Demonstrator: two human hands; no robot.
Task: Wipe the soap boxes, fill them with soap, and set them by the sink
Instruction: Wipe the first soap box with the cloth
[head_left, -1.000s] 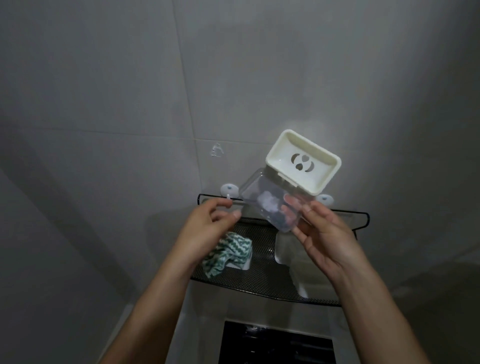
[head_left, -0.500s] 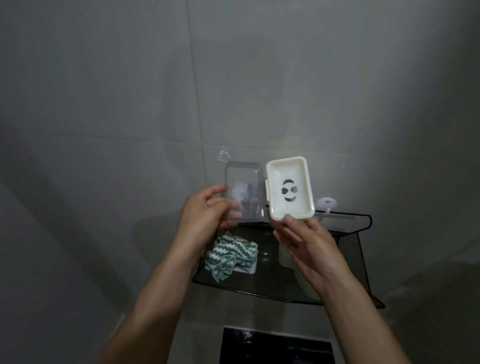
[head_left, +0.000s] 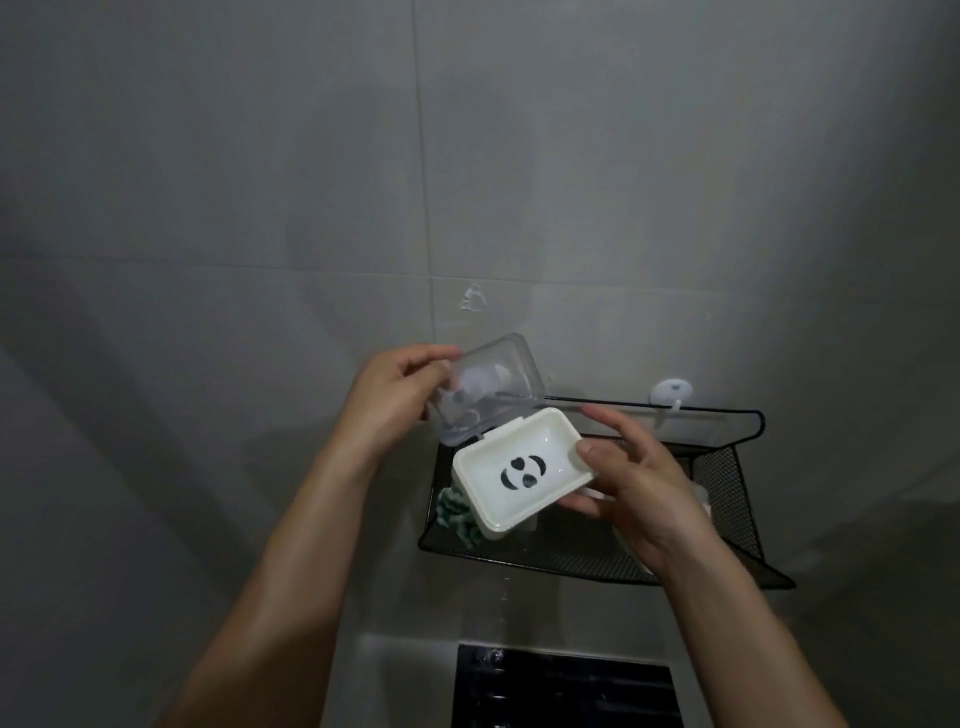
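**Soap box open in both my hands, above the rack**

I hold the soap box (head_left: 522, 475) in the air in front of the tiled wall (head_left: 260, 208), just over the black mesh rack (head_left: 727, 519). My left hand (head_left: 387, 410) grips the clear lid (head_left: 485, 395), fingers curled round its far edge and thumb on the near side; the lid is tilted up and back, joined to the tray along one long edge. My right hand (head_left: 631, 491) grips the white tray, thumb pressed on its right rim and fingers curled beneath. The tray faces up at me and shows three dark cut-outs in its floor. There is no soap in it.

Under the tray, on the rack's left side, a green-and-white cloth (head_left: 457, 514) peeks out. A white hook (head_left: 671, 392) sits on the wall above the rack's back rail. Below the rack, at the bottom edge, lies a dark grille (head_left: 566, 686); what it belongs to I cannot tell.
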